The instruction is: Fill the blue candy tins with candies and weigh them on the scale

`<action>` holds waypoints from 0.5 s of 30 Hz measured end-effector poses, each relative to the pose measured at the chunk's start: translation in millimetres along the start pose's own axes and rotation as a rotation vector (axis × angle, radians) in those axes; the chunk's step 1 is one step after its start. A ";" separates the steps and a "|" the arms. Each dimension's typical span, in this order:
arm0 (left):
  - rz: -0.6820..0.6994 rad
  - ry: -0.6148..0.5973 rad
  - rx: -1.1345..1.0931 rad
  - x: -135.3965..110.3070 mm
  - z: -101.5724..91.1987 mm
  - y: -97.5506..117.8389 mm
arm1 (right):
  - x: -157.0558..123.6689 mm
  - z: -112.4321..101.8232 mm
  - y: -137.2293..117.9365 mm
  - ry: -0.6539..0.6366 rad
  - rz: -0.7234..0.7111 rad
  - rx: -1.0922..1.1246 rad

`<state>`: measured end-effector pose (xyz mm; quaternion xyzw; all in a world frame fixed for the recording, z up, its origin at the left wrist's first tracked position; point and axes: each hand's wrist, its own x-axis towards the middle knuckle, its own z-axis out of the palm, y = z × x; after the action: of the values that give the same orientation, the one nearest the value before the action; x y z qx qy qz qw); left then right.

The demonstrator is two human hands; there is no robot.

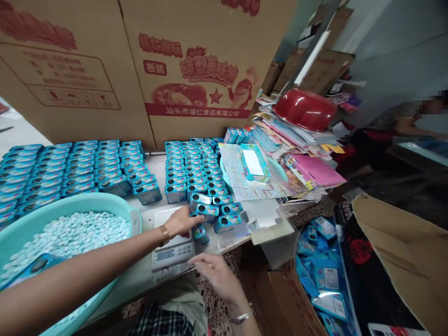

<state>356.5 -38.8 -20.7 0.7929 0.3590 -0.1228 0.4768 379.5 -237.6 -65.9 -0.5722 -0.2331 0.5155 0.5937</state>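
Observation:
My left hand [182, 221] reaches across the front of a white digital scale [174, 252], its fingers closed on a small blue candy box [200, 234] at the scale's right side. Part of that grip is hidden behind the fingers. More blue boxes [207, 213] with dark round windows stand right beside the fingertips. My right hand [217, 276] hovers at the table's front edge, slightly blurred, fingers stretched out and holding nothing. Under my left forearm sits a turquoise basin [135, 219] of pale blue and white candies [86, 231], with another blue box [38, 266] lying in it.
Rows of blue boxes [80, 163] line the table before a large carton [199, 70]. To the right are a paper stack [276, 130], a red bowl [304, 109] and an open blue-and-white box [254, 161]. Flattened blue boxes [325, 275] fill a container lower right. Another person [392, 116] sits beyond.

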 end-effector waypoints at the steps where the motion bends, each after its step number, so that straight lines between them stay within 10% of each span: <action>1: -0.017 -0.010 -0.043 1.6 4.6 -0.9 | 5.5 5.4 9.1 0.023 -0.001 -0.027; 9: -0.056 -0.129 -0.344 -29.0 10.9 -6.2 | 57.4 -19.2 16.3 0.500 -0.220 -0.056; 13: 0.198 -0.113 -0.390 -81.6 -30.1 -23.8 | 57.9 -27.0 15.8 0.470 -0.179 0.005; 15: 0.325 0.130 -0.280 -106.9 -64.2 -52.3 | 51.9 -24.8 21.2 0.425 -0.109 0.109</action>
<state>235.0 -17.9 34.8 0.7727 0.2699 0.0583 0.5715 412.4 -206.9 -107.5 -0.6215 -0.1054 0.3622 0.6866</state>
